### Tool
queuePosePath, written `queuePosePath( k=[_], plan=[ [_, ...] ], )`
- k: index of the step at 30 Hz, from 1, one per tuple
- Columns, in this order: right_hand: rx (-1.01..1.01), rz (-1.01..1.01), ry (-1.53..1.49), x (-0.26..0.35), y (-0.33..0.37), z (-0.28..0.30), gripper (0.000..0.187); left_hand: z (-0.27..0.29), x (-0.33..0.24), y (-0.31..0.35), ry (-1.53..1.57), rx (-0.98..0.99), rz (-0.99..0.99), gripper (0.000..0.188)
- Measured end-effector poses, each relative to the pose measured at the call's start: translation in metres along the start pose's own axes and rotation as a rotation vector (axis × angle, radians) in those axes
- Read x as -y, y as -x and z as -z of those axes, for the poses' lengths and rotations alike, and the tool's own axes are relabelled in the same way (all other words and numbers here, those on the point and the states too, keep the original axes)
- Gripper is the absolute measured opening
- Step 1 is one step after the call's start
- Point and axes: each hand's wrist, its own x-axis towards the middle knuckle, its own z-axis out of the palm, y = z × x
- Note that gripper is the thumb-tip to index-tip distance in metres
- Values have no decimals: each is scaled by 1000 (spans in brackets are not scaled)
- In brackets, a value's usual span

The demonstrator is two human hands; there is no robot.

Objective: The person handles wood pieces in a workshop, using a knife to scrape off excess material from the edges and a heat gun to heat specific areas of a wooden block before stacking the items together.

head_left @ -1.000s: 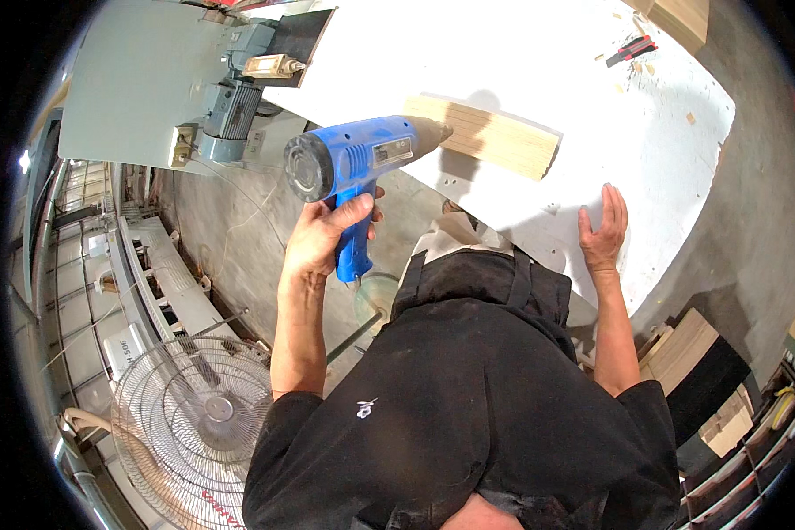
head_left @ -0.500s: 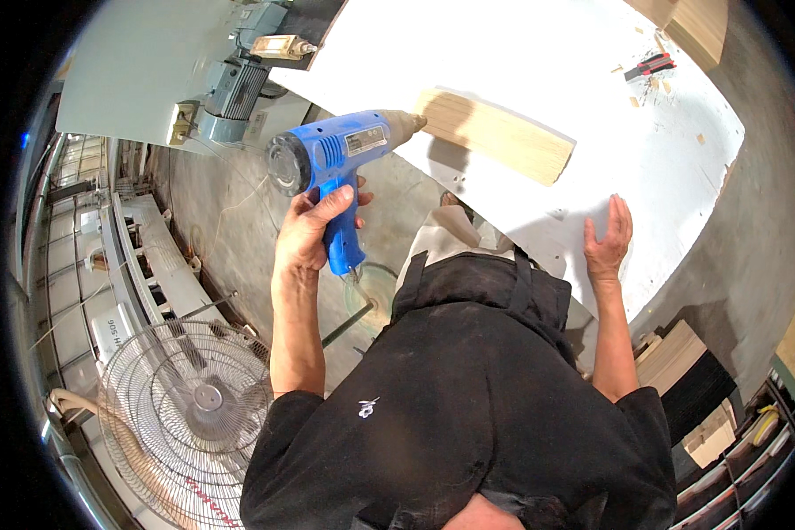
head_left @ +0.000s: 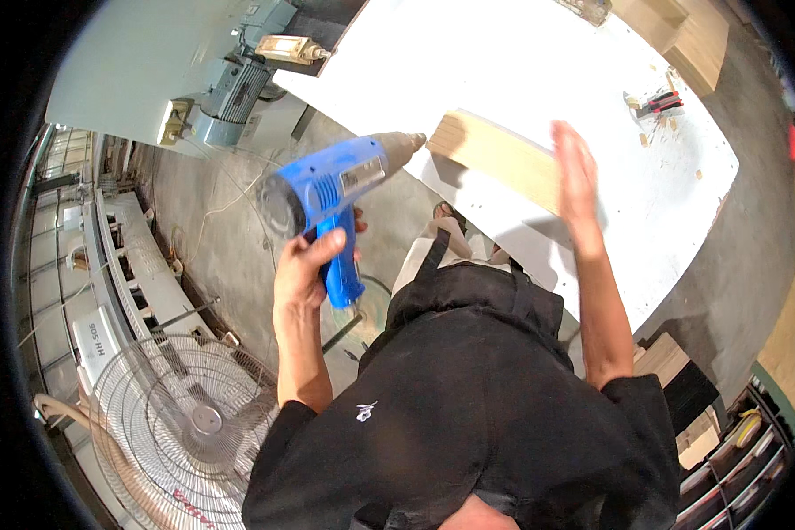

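My left hand (head_left: 307,269) is wrapped round the handle of a blue heat gun (head_left: 331,181). Its metal nozzle points up and to the right, close to the left end of a pale wooden board (head_left: 499,159). The board lies flat on a white tabletop (head_left: 645,212). Over the board's right end is my right hand (head_left: 576,172), fingers stretched out and slightly smeared by motion. Whether that hand touches the wood I cannot tell.
Red-and-black pliers (head_left: 660,104) lie among small wood scraps at the table's far right. A grey motor (head_left: 234,88) stands at the back left, a caged fan (head_left: 205,420) at the lower left. Stacked wood pieces (head_left: 667,367) are on the right, beside the table.
My right hand has moved up and left from the table's near edge to the board's right end. The heat gun sits slightly lower in view, still in my left hand.
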Motion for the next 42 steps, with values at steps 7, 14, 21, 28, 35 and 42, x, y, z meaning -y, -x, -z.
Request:
queuePosePath(
  k=[7,14,21,28,35,42],
  plan=[
    [813,-389,-672,26,-90,-140,95,6,-28,20,218,181,-79,74],
    [551,-485,-621,20,-111,-168,98,37,-32,-2,197,110,-73,70],
    [545,-646,-862,2,-94,-180,95,41,-39,-30,367,271,-43,68],
    [339,-226,182,-8,-87,-108,77,45,-40,-74,21,-79,-10,58],
    [547,139,1257,-16,-16,-45,110,31,39,-203,-560,-400,-252,68],
    [561,47,1314,-26,-6,-25,112,-32,105,-291,-840,-714,-360,91]
  ],
)
